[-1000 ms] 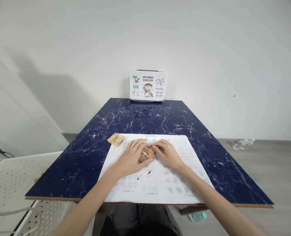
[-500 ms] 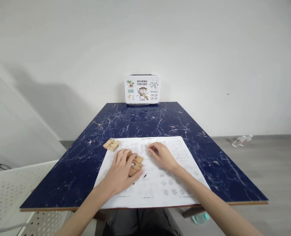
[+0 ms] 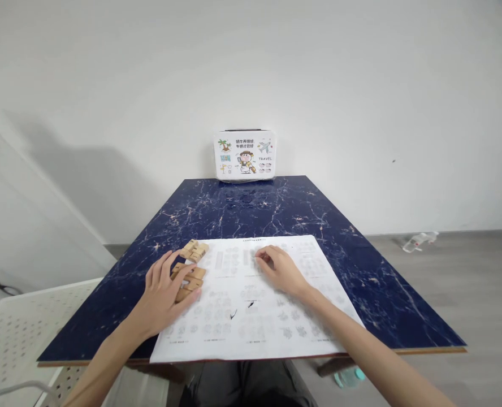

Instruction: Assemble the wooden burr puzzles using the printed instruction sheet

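My left hand (image 3: pixel 164 297) curls over a cluster of notched wooden puzzle pieces (image 3: pixel 194 277) at the left side of a printed white sheet (image 3: pixel 251 333). The thumb presses the near side of the pieces and the fingers reach across their far side; part of the cluster is hidden beneath the hand. Just beyond it, a second small group of wooden pieces (image 3: pixel 194 250) lies at the sheet's far left corner. On the upper middle of the sheet rests my right hand (image 3: pixel 282 271), its fingers bent and thumb close to the index finger. What lies between them cannot be seen.
The sheet lies on a dark blue marbled table (image 3: pixel 242 212). A white case with cartoon prints (image 3: pixel 245 155) stands at the far edge against the wall. A white perforated chair (image 3: pixel 17 322) is at the left. Plastic bottles (image 3: pixel 419 242) lie on the floor.
My left hand has slid the wooden pieces leftward, from the middle of the sheet to its left edge, near the other group. My right hand has stayed in place.
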A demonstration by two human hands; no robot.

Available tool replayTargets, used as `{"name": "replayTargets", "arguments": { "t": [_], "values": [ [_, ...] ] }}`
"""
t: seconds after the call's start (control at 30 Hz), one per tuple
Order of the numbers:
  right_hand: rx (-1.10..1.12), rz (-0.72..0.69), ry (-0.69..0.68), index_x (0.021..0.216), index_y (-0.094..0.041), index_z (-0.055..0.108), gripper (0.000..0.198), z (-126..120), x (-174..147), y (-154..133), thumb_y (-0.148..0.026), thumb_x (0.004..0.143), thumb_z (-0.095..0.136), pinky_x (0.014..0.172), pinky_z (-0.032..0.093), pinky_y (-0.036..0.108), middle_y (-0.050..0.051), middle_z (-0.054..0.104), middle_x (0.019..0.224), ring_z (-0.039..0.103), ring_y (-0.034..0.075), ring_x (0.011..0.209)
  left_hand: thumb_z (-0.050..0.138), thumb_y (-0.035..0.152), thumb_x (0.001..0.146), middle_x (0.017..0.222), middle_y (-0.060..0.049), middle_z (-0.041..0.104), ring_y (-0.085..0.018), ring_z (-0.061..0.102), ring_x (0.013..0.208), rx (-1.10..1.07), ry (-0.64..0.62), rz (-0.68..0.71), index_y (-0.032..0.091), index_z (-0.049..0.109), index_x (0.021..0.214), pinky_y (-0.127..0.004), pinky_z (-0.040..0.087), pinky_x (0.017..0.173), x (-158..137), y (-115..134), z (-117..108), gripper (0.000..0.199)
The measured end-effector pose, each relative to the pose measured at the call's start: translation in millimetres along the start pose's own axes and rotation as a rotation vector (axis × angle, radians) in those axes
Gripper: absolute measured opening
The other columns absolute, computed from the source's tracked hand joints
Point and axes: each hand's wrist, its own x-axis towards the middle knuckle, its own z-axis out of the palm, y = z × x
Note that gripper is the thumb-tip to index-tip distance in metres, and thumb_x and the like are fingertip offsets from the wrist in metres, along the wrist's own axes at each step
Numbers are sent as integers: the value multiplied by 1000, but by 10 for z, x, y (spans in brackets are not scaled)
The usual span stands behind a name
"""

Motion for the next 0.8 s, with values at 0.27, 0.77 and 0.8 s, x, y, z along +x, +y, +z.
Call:
{"name": "replayTargets", "arguments": {
  "t": [0.27,0.77,0.8],
  "values": [
    [1,9,-30,98,-21,68,14,-29,-12,-41,-23,98,55,83,48,34,6,71,94,63,22,89,47,48,101,149,-16,47,-38,42,140,-140,132,-168,26,58,138,-63,31,118,-131,-43,-117,44],
    [55,103,136,77,-23,51,27,-88,-29,-97,-38,100,49,62,37,29,-1,60,71,49,16,62,65,59,84,81,-3,67,-22,63,80,-845,311,-801,21,71,89,-31,54,79,-273,-169,-226,38],
    [51,106,149,75,-23,48,28,-88,-28,-94,-38,100,48,61,36,29,-1,57,69,47,16,61,65,59,84,80,-3,67,-21,63,80,-840,306,-799,21,71,88,-31,53,77,-272,-173,-222,38]
  ]
}}
